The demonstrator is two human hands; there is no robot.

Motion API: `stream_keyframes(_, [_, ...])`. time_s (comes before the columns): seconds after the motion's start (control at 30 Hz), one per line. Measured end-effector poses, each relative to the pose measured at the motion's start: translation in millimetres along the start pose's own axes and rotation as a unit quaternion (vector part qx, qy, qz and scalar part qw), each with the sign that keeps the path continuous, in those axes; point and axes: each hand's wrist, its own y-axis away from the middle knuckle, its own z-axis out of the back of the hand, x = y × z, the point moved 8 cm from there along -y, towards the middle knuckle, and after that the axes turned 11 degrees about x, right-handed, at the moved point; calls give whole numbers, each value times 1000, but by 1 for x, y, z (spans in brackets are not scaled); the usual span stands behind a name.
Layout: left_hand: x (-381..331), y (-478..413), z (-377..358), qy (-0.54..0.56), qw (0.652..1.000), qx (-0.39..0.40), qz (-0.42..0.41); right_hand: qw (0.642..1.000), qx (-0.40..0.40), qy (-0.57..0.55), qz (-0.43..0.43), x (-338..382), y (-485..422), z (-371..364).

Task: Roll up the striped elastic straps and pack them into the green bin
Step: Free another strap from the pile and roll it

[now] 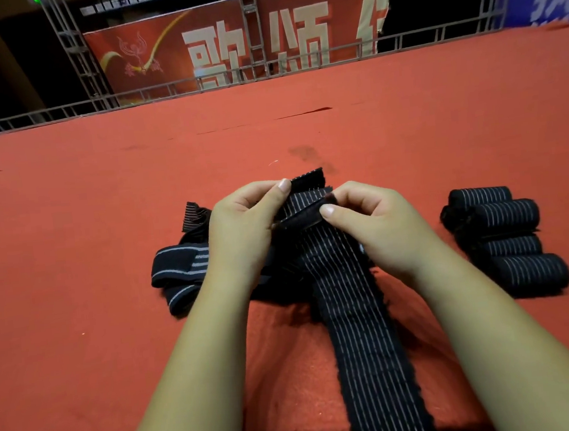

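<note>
You are at the start of a roll; your left hand (242, 226) and right hand (369, 221) are both closed on the far end of one strap (357, 312), thumbs on top and fingers curled beneath, pinching the first fold of it; the rest of that strap runs flat toward you over the red carpet (102, 197) and out past the bottom edge of the view. Under and to the left of your hands lies a loose heap of straps (181, 269), tangled and not yet rolled; well apart on your right sit four finished rolls (509, 240), stacked side by side and touching one another. The green bin is nowhere in view, so none of the packing can be judged from here; by the look of it you are partway through the rolling, with the heap still to do.

The next move, as I judge it, is to turn that first fold over tightly and keep both thumbs pressing evenly, so the edges stay in line as the roll grows toward you; the strap is stretchy and frayed along its sides, so it will likely skew or spring open if one hand slackens. Mind the heap beneath your left wrist; a loose end could be caught up in the roll. Beyond the carpet stand a metal railing (162, 88) and a red banner (144, 45).
</note>
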Motion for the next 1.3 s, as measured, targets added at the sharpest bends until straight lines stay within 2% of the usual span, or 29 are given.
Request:
stream_keyframes(0.2, [10,-2,19,85,992,-95,22,995,22,95,-11,-4,2,0])
stream_keyframes(0.3, [6,1,15,84,994,-57,33,999,19,29,-4,-2,4,4])
stream_keyframes(0.43, [1,5,-7,88,994,19,54,997,-46,49,49,21,3,16])
stream_keyframes(0.73, [-6,8,-29,48,993,101,32,996,-89,5,-10,16,9,24])
stream_keyframes(0.93, [-8,13,-34,62,991,113,23,992,-111,-59,-13,4,9,28])
stream_keyframes(1.3, [-14,12,-36,103,988,113,-5,988,-138,-64,-6,1,8,34])
